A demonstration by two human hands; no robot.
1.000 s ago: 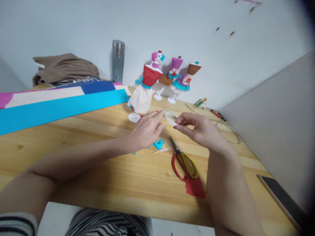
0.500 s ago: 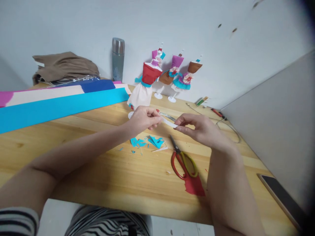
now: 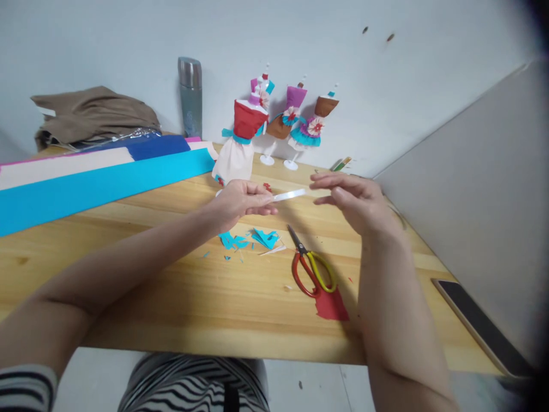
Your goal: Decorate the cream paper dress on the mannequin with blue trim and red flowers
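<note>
Between thumb and fingers, my left hand (image 3: 247, 200) pinches one end of a narrow white strip (image 3: 290, 195). The strip points right, above the wooden table (image 3: 171, 297). My right hand (image 3: 349, 197) is just past the strip's free end, fingers apart, holding nothing. Scissors (image 3: 307, 257) with one red and one yellow handle lie below the hands, partly over a red scrap (image 3: 332, 305). Blue scraps (image 3: 265, 237) lie to their left. Behind my left hand stands a small dress form (image 3: 250, 123) in a red top and cream skirt.
Several more dressed forms (image 3: 295, 96) stand along the wall beside a steel flask (image 3: 190, 97). Brown folded cloth (image 3: 96, 114) and long blue sheet material (image 3: 107, 180) occupy the left. A phone (image 3: 476, 326) lies near the right edge.
My right hand has let go of the white strip and its fingers have spread. The strip now sticks out from my left hand alone. The view has shifted slightly to the right.
</note>
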